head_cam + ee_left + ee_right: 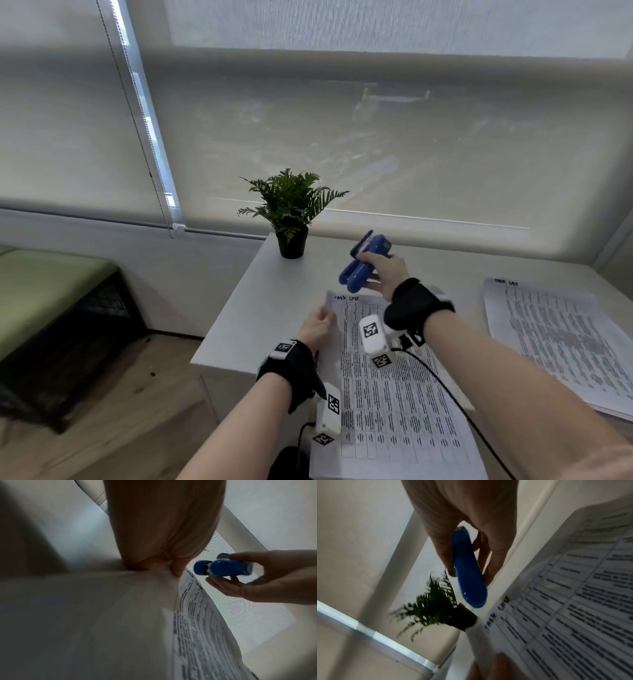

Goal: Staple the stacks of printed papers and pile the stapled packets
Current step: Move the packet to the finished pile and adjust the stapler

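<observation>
A stack of printed papers (394, 387) headed "TASK LIST" lies on the white table (274, 308) in front of me. My left hand (318, 327) pinches its top left corner, thumb on the sheet (193, 622). My right hand (383, 274) holds a blue stapler (359, 265) in the air just above that corner, fingers curled round its body. The left wrist view shows the stapler (223, 568) close to the right of my left thumb (176, 568). In the right wrist view the stapler (469, 577) points down toward the paper's heading (498, 614).
A second pile of printed papers (561, 339) lies at the table's right. A small potted plant (291, 216) stands at the table's far left corner, near the window sill. A black cable (445, 390) crosses the near stack. Left of the table are wooden floor and a green bench (41, 294).
</observation>
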